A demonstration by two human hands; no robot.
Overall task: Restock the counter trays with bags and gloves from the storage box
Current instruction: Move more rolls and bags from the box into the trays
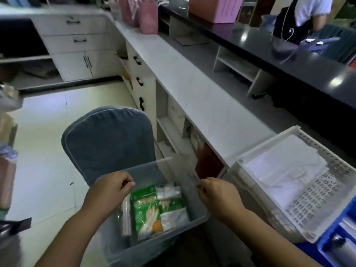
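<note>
A translucent grey storage box [200,214] sits low in front of me, on the seat of a chair. Inside it stand green glove packs [145,209], clear bag packs [174,216] and a clear roll [126,218]. My left hand [113,185] and my right hand [217,193] each pinch one lower corner of a clear plastic sheet [169,170], held up over the box's far side. Whether the sheet is a bag or a lid I cannot tell. A white perforated tray [316,191] on the counter at right holds folded white bags [285,166].
The blue-grey chair back [109,141] rises just behind the box. A long white counter [192,93] runs along the right, with a black upper counter [289,54] beyond it. A blue tray [346,237] is at the bottom right. Pink paper bags [146,14] and another person [308,12] are far off.
</note>
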